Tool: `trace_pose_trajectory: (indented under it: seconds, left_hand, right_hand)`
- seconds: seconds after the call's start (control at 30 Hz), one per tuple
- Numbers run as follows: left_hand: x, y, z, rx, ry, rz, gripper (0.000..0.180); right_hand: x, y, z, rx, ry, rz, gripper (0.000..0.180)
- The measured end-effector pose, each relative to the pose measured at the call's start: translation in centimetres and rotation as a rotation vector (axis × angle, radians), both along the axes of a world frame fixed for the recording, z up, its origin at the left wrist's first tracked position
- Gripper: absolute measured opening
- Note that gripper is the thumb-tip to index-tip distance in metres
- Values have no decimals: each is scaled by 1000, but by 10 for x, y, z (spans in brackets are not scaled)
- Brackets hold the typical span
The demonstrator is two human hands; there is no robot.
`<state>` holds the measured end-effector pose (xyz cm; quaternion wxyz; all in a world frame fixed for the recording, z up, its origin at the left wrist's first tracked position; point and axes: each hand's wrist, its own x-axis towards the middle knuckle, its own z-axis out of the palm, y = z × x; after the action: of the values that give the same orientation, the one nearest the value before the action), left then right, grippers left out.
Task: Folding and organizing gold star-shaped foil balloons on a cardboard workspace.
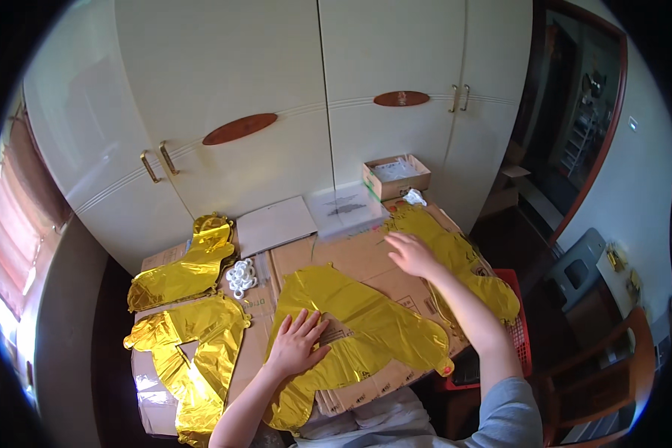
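A flat gold foil balloon (366,313) lies across the middle of the cardboard-covered table, uninflated and shaped like a numeral. My left hand (297,346) rests on its left part, palm down with the fingers spread. My right hand (411,254) is farther off, beside another gold foil balloon (463,261) at the right; its fingers stretch toward the left and nothing shows in them. Whether it touches the foil or the cardboard I cannot tell. A small red spot (447,369) marks the near right tip of the middle balloon.
More flat foil balloons (209,336) lie at the left beside a bunch of white rings (241,278). Along the back are a grey flat panel (276,225), a clear plastic sheet (343,209) and an open cardboard box (397,178). A red basket (526,328) stands at the right edge.
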<state>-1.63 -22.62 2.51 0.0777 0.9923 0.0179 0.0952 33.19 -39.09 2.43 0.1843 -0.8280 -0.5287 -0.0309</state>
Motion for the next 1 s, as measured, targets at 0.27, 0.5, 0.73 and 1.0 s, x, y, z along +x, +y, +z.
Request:
trace_pose_trajectory:
  seconds: [0.27, 0.5, 0.73, 1.0]
  left_hand:
    - [12, 5, 7, -33, 121, -18, 62]
    - [40, -5, 18, -37, 148, -49, 63]
    - [106, -56, 23, -3, 78, -226, 60]
    - [187, -112, 9, -37, 22, -340, 66]
  right_hand:
    - [18, -140, -12, -215, 34, -41, 70]
    - [23, -140, -41, -74, 52, -88, 47]
    - [5, -137, -28, -25, -68, -38, 57]
    - [20, -147, -42, 2, 5, -45, 44]
